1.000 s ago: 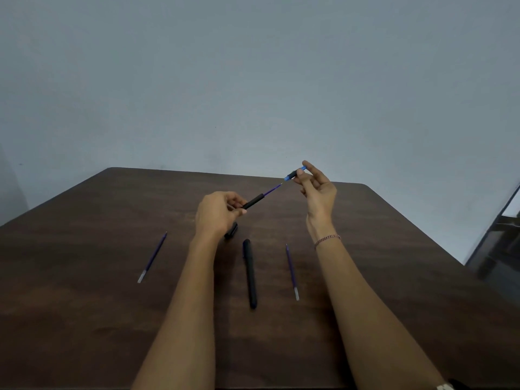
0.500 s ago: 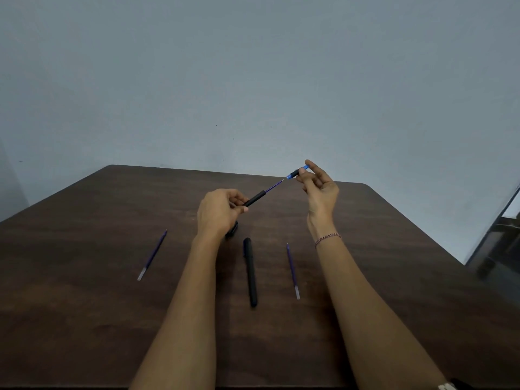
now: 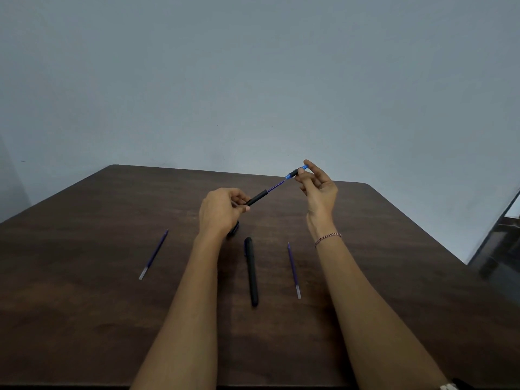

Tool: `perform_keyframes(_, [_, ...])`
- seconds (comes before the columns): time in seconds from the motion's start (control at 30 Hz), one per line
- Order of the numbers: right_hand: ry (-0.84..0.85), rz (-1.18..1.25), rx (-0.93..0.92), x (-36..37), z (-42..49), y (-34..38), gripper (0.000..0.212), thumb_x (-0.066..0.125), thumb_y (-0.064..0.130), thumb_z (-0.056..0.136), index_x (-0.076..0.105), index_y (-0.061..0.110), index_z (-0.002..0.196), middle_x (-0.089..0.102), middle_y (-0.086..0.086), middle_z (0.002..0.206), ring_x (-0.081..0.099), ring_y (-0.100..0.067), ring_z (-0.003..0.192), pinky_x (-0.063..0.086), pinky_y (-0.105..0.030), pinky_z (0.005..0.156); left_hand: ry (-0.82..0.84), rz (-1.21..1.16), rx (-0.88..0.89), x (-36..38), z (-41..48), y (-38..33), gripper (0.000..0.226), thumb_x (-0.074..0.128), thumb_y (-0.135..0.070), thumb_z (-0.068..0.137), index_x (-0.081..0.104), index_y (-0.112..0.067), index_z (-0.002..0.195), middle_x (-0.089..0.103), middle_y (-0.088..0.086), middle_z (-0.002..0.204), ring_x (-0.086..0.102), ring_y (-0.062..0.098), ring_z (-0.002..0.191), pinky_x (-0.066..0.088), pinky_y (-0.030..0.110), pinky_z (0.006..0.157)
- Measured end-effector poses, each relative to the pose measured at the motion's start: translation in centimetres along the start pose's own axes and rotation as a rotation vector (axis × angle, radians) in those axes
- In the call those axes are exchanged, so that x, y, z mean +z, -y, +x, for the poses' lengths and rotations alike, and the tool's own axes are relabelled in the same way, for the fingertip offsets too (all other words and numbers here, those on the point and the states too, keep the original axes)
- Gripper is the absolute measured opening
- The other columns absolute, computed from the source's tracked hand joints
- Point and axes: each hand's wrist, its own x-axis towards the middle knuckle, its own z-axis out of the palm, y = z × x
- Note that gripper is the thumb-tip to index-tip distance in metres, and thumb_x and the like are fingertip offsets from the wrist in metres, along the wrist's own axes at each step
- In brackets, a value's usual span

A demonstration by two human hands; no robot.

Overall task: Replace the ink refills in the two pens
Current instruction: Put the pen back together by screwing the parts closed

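a loose refill (image 3: 153,254) lies on the left of the counter (image 3: 84,319), well apart from the hands. the left grip (image 3: 222,212) is curled round the black barrel (image 3: 256,199), held in the air over the counter's middle. a thin purple inner refill (image 3: 274,188) runs from the barrel's mouth up to the blue-tipped front piece (image 3: 294,173), which the right grip (image 3: 318,190) pinches between thumb and fingertips. that refill looks light, slim and bendy. a straight pull along the barrel's line, taken at the stiffer front piece, should suit it, while a sideways tug could kink it. below the hands, the second pen (image 3: 251,271) and a spare refill (image 3: 294,270) lie side by side, not touching and out of the way.
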Motion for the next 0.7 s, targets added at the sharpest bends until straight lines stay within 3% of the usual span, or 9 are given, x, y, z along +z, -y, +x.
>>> perform_keyframes(0.4, [0.062, -0.05, 0.023, 0.22, -0.01, -0.2, 0.021, 0.068, 0.008, 0.085, 0.068, 0.014, 0.104, 0.071, 0.01, 0.063, 0.068, 0.001, 0.071, 0.049, -0.01, 0.061, -0.007, -0.015, 0.007, 0.15, 0.08, -0.09, 0.015, 0.077, -0.02, 0.075, 0.07, -0.031, 0.084, 0.062, -0.018, 0.07, 0.059, -0.001, 0.071, 0.044, 0.019, 0.062])
perform_keyframes(0.7, [0.191, -0.07, 0.058, 0.52, -0.51, -0.44, 0.023, 0.068, 0.007, 0.084, 0.067, 0.009, 0.107, 0.07, -0.004, 0.077, 0.066, -0.002, 0.067, 0.052, -0.014, 0.063, -0.014, -0.017, 0.068, 0.53, 0.26, 0.15, 0.019, 0.071, -0.02, 0.08, 0.072, -0.027, 0.099, 0.064, -0.013, 0.08, 0.058, 0.003, 0.074, 0.045, 0.021, 0.07])
